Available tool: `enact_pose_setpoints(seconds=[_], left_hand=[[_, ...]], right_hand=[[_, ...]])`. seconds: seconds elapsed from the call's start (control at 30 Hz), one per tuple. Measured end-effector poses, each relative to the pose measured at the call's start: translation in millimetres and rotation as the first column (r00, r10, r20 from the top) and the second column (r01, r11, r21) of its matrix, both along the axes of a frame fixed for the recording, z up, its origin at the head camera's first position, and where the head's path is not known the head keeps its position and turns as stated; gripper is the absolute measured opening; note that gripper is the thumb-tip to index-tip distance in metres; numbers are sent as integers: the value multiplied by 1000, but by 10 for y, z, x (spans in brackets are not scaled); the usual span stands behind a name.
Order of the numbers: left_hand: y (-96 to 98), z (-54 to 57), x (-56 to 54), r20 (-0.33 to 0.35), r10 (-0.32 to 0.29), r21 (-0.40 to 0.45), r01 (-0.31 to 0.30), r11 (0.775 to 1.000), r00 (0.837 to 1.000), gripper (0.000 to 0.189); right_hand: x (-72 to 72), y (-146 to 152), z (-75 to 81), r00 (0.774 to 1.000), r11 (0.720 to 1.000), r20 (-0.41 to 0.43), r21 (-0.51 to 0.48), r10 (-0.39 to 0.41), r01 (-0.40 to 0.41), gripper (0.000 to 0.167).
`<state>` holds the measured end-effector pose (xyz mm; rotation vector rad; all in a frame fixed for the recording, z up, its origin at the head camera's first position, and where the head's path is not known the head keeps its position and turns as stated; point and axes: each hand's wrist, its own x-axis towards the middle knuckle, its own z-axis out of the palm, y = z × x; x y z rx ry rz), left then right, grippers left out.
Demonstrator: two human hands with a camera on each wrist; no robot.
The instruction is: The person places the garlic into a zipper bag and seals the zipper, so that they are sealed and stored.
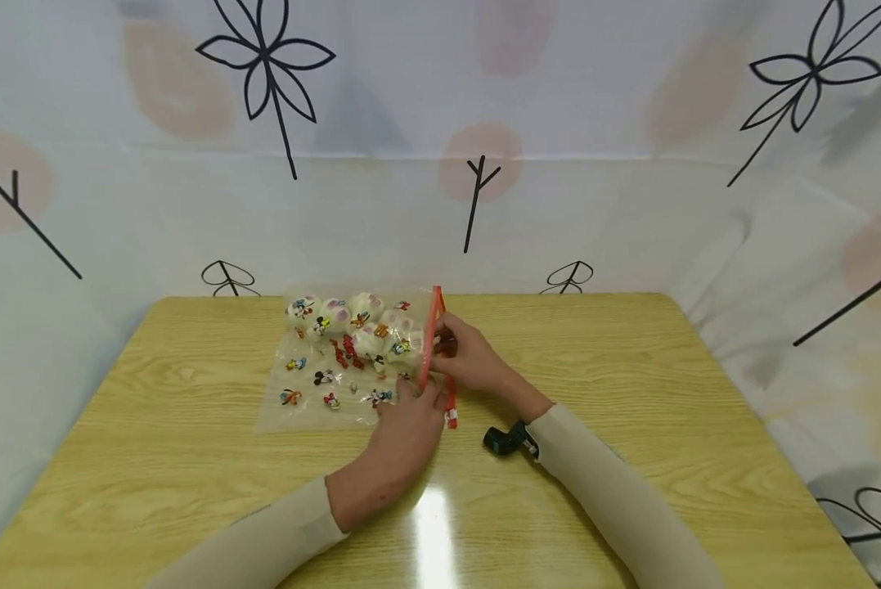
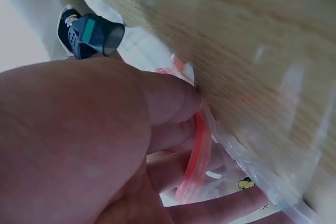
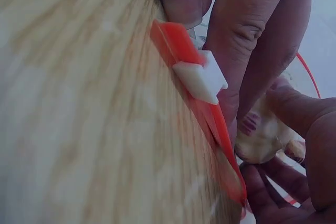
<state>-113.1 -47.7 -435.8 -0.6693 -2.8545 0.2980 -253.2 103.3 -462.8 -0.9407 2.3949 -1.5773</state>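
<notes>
A clear zip bag (image 1: 307, 413) with cartoon prints and a red zip strip (image 1: 431, 335) lies on the table, its mouth facing right. Several white garlic bulbs (image 1: 366, 305) with purplish streaks are inside. My left hand (image 1: 411, 429) grips the near side of the bag's mouth, and the red strip (image 2: 197, 153) runs across its fingers. At the opening, my right hand (image 1: 473, 356) holds a garlic bulb (image 3: 257, 137) between thumb and fingers; the fingers partly cover it. A white slider (image 3: 202, 80) sits on the strip near the left fingertips.
The wooden table (image 1: 595, 360) extends to both sides and towards me. A patterned cloth (image 1: 381, 221) hangs behind and beside it. A dark wrist camera (image 1: 506, 440) is strapped at the right wrist. Light reflects off the tabletop near the front.
</notes>
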Motion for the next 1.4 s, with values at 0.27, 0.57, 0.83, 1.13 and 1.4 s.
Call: enact_pose_setpoints(seconds=[0.27,0.57,0.83,1.13,1.4], left_hand=[[10,17,14,-10,3,-16,-4,1000,1000,37],[-25,0,16,-49,-8,24,9,1000,999,38],[-33,14,41,-25,-4,6,4,1000,1000,34],[-15,13,14,-43,-21,-4,20,1000,999,37],[4,-13,-4,-31,6,31,-5,999,1000,39]], right_hand=[[-15,-153,-10,1000,1000,17,19,-19,18,39],[-61,-118,-81,999,995,16,-92,33,-31,32],[-27,-174,-83,998,992,52,-115,-36,42,26],[7,-205,-42,991,991,59,-60,-117,121,23],[33,-59,-73,992,994,92,-54,-86,91,29]])
